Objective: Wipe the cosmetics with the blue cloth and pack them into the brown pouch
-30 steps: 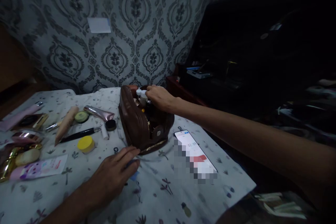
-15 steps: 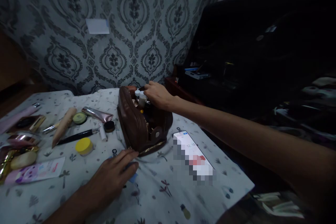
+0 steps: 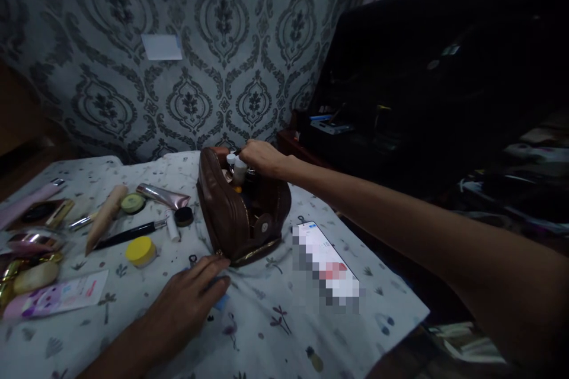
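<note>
A brown leather cosmetic bag point(image 3: 222, 201) stands unzipped on the cloth. Small bottles with white caps point(image 3: 239, 170) stick up inside its opening. My right hand point(image 3: 264, 159) reaches into the top of the bag beside these bottles, its fingers curled; the fingertips and whatever they grasp are hidden. Low and to the left, my left hand point(image 3: 191, 302) lies on the cloth with fingers stretched, the tips by the bag's front zipper corner. Part of a small blue item point(image 3: 221, 301) shows under that hand.
Left of the bag lie a yellow round jar point(image 3: 141, 251), a black pen-like tube point(image 3: 131, 235), a silver-pink tube point(image 3: 162, 194), a white-and-pink tube point(image 3: 57, 294) and other cosmetics. A lit phone point(image 3: 326, 260) rests at the right. Patterned cloth point(image 3: 267, 343) covers the surface, which ends at the right.
The view has shifted slightly, so everything sits a little further left. My right hand stays in the bag's opening, and my left hand keeps its place by the corner.
</note>
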`<action>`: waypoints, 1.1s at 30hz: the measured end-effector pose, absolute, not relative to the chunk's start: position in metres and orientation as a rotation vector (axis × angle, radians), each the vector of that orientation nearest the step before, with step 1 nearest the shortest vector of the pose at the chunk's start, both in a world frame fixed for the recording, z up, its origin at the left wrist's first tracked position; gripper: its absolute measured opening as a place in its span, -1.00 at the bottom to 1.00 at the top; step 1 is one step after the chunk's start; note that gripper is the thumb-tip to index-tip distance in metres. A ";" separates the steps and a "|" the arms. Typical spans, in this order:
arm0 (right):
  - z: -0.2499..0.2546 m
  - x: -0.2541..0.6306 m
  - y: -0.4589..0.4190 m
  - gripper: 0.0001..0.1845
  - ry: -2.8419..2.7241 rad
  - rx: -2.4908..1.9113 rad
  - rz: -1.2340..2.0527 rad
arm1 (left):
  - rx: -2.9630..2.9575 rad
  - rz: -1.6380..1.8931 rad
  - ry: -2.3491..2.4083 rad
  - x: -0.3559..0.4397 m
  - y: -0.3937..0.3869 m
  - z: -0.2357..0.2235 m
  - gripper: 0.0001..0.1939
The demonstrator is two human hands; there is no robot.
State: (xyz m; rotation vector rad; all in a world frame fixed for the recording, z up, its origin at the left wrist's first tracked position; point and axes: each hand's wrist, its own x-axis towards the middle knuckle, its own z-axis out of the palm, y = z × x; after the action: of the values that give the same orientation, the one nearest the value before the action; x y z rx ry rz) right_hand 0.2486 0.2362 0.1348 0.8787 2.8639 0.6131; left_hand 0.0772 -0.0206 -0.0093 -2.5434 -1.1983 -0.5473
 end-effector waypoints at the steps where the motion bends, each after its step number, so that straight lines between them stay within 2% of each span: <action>1: 0.137 0.249 0.235 -0.75 2.856 0.873 0.607 | -2.542 -0.548 -1.195 0.077 -0.021 -0.009 -0.52; 8: 0.151 0.252 0.225 -0.74 2.821 0.788 0.557 | -2.546 -0.565 -1.190 0.078 -0.020 -0.012 -0.49; 20: 0.137 0.258 0.235 -0.74 2.898 0.757 0.552 | -2.572 -0.511 -1.271 0.076 -0.024 -0.023 -0.44; 27: 0.147 0.262 0.217 -0.77 2.930 0.856 0.501 | -2.598 -0.457 -1.239 0.076 -0.021 -0.009 -0.44; 33: 0.140 0.259 0.163 -0.85 3.388 0.941 0.286 | -2.623 -0.447 -1.265 0.071 -0.020 0.002 -0.63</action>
State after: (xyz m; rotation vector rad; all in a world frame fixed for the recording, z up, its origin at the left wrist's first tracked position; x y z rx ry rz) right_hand 0.2586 0.1634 0.1395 0.9414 3.3880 0.2855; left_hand 0.0714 -0.0197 0.0016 -2.6230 -1.2653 -0.4473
